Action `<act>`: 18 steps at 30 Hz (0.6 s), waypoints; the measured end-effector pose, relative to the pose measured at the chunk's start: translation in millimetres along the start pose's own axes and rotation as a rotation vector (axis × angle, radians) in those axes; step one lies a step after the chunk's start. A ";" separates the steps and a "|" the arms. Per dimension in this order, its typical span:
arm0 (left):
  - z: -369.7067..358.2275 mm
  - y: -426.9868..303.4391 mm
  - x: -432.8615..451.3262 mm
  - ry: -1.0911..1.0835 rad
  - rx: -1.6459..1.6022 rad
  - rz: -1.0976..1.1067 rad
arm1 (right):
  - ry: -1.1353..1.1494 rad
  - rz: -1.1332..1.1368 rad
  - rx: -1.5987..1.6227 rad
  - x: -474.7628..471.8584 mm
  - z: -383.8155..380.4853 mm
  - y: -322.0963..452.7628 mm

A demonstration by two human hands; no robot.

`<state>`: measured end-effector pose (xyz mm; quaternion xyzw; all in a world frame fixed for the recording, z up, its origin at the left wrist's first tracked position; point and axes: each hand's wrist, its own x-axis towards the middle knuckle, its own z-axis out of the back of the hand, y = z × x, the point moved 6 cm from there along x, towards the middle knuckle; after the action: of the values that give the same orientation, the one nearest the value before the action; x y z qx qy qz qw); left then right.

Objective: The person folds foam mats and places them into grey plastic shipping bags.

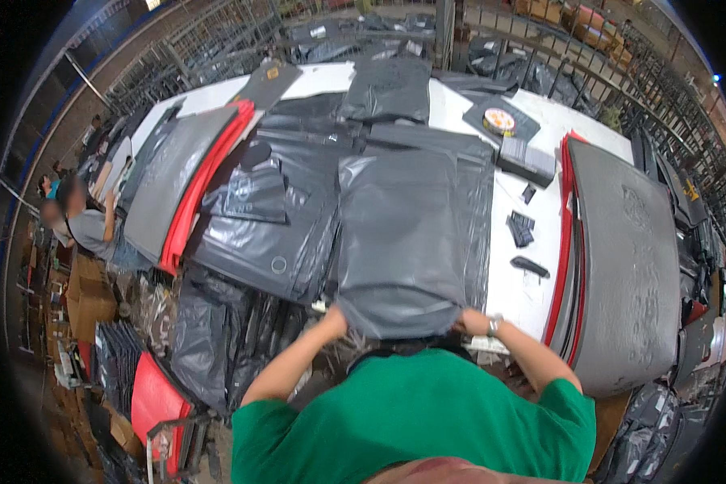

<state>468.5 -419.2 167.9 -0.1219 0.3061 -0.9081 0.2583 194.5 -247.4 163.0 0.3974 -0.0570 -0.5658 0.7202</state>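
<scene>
A dark grey plastic bag lies flat before me, something flat and rectangular filling it. Its near end hangs over the table's front edge. My left hand grips the left corner of that end, and my right hand grips the right corner, with the fingertips of both partly hidden by the plastic. More dark plastic bags lie beneath it. To the left is a pile of glossy dark bags, topped by a smaller folded bag with printing.
Stacks of grey and red mats stand left and right. On the white table lie a folding-style cutter, small black packets, a card stack and a tape roll. A person works far left.
</scene>
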 end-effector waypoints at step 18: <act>24.5 47.6 -35.4 -0.226 -0.123 0.436 | -0.747 -0.519 1.546 -67.0 -55.7 -50.5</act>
<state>526.2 -444.3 155.4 -0.1693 0.3491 -0.7912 0.4728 161.6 -163.6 117.7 0.5617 -0.5612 -0.6069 0.0350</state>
